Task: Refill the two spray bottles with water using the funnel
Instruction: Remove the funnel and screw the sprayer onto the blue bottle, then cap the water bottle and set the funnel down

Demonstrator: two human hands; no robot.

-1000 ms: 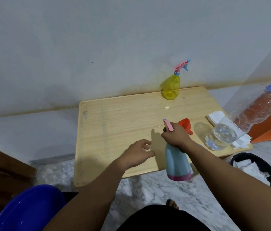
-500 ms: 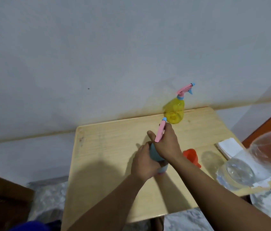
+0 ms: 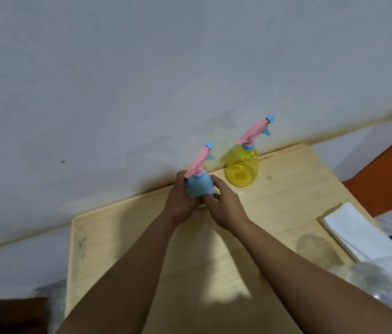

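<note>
Pale grey-white wall (image 3: 117, 80) fills the upper half of the view, w/ a wooden table (image 3: 286, 201) pushed up against it. Blue spray bottle (image 3: 199, 186) stands near the table's far edge, roughly centre, pink trigger head on top angled up & to the right w/ a small blue nozzle tip. Left hand (image 3: 182, 201) is wrapped round the bottle's left side, fingers curled onto the body. Right hand (image 3: 223, 204) sits on the bottle's right side: thumb lies against the lower body, the other fingers reach round behind it, so it looks like a grip but how firm can't be told. Both forearms come in from the bottom of the view & meet at the bottle.

Yellow spray bottle (image 3: 242, 168) stands just to the right of the blue one, close to the wall, not touched by either hand; see-through yellow body, same pink trigger & blue tip, pointing up-right. The two bottles are near each other but apart.

At the right edge of the table lies a stack of white paper (image 3: 358, 235), squared up, tilted diagonally. Blurred clear plastic object (image 3: 378, 283) shows at bottom right, too smeared to identify. Orange-red surface (image 3: 387, 174) visible beyond the table's right side. Dark brown patch at bottom left corner, unclear what it is
</note>
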